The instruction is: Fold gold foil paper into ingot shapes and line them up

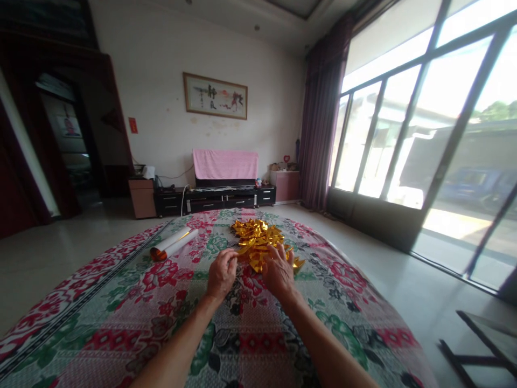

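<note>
Floral cloth (250,345) is covering the rounded table. Gold foil pile (258,237) is lying loose toward its far edge. White roll (167,243), gold inside, is resting to the pile's left. Right hand (279,272) is lying on the foil, fingers apart; grip beneath: cannot tell. Left hand (222,272) is pinching foil at the pile's left edge, thumb and fingertips together.

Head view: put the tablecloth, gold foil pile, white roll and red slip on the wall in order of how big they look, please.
Largest to smallest, as they look:
1. Tablecloth
2. Gold foil pile, partly hidden by the fingers
3. White roll
4. Red slip
</note>
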Available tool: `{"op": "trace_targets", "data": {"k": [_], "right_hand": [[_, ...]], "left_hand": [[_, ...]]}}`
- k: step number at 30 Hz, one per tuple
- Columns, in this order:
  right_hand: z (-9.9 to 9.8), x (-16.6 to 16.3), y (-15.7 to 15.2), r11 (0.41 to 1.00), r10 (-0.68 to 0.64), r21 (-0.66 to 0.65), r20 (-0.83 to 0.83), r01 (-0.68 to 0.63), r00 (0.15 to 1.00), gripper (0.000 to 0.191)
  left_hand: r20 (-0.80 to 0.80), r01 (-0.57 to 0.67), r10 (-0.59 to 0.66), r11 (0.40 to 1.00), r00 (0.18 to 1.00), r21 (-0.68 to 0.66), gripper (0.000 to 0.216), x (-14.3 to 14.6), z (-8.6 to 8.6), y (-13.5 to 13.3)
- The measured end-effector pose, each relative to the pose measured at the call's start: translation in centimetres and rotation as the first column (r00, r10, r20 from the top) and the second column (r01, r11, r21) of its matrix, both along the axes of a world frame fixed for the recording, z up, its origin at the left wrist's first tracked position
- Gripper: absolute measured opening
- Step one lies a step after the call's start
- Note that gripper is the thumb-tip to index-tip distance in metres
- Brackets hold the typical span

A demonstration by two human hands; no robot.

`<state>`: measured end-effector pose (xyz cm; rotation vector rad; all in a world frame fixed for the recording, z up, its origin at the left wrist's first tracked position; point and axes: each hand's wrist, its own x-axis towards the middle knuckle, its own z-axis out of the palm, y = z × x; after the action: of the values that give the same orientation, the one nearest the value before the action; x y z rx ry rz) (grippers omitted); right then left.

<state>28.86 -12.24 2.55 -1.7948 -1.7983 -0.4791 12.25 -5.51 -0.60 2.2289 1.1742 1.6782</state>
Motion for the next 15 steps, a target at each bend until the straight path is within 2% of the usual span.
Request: {"op": "trace_targets", "data": {"k": [4,9,15], "right_hand": [[-0.32,-0.06,0.51,0.998,-0.019,-0.062,0.046,0.022,0.999,0.023],[-0.46,0.05,0.92,0.997,-0.039,-0.062,0.062,0.042,0.997,0.021],[-0.05,0.01,0.82,0.998,0.012,-0.065,0.036,-0.010,0.999,0.017]], "left_hand": [[0.017,-0.018,0.018,1.000,1.000,-0.002,0.016,-0.42,-0.21,0.21],[0.036,-0.032,0.032,0.999,0.999,0.013,0.016,-0.57,-0.10,0.13],[0.045,-0.033,0.033,0.999,0.998,0.005,0.017,-0.88,0.28,-0.11]]}}
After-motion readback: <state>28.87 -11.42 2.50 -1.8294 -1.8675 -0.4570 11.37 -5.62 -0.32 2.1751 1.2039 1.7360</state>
